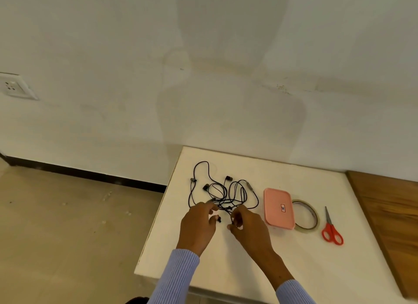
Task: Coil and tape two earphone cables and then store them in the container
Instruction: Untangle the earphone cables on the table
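A tangle of black earphone cables (222, 191) lies on the white table (294, 258), with earbuds showing near its top and left. My left hand (199, 224) and my right hand (248, 226) both rest at the tangle's near edge, fingers pinched on cable strands. To the right of the cables stands a closed pink container (278, 207). A roll of clear tape (306, 215) leans against the container's right side. Red-handled scissors (331, 230) lie further right.
The table's left edge (158, 213) drops to a tiled floor. A white wall runs behind the table, with a socket (14, 86) at far left. A wooden surface (389, 217) adjoins the table on the right.
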